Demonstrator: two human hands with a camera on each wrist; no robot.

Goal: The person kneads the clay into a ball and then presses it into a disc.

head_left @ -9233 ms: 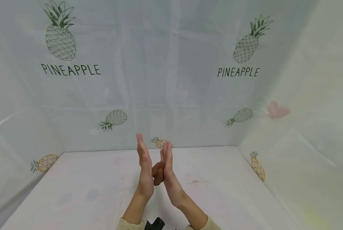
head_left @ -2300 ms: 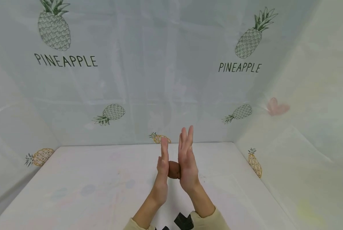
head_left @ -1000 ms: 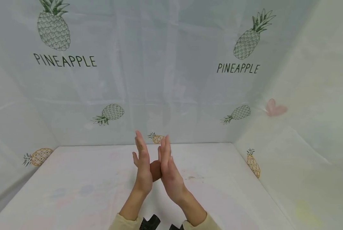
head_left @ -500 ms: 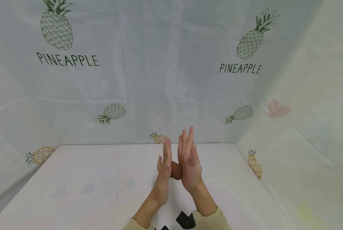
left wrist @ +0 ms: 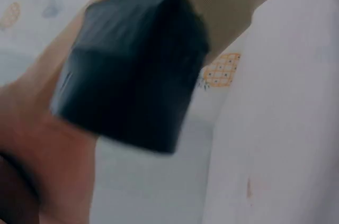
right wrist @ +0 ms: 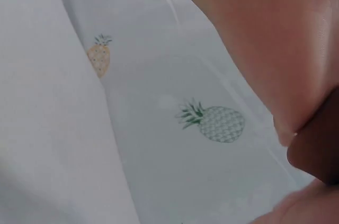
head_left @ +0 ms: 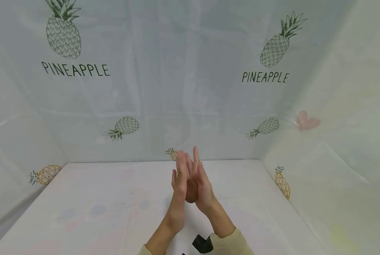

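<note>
A lump of brown clay (head_left: 191, 192), smooth and rounded, sits between my two palms above the table. My left hand (head_left: 179, 187) presses on it from the left, fingers straight and pointing up. From the other side the palm of my right hand (head_left: 205, 191) presses on it, its fingers straight too. The fingertips of both hands come close together above the lump. In the right wrist view, the clay (right wrist: 317, 147) shows at the right edge against the skin. Only a dark part of the clay (left wrist: 17, 195) appears at the lower left of the left wrist view.
Under the hands lies a white table surface (head_left: 97, 230) with faint coloured spots. Pale sheets printed with pineapples (head_left: 164, 71) rise at the back and both sides. A black wrist device (head_left: 203, 243) sits by the right sleeve (head_left: 231, 244).
My palms keep sliding against each other with the clay between them, shifting left and right. Compared with the earliest frame, the clay has gone from a knobbly lump to a rounder one.
</note>
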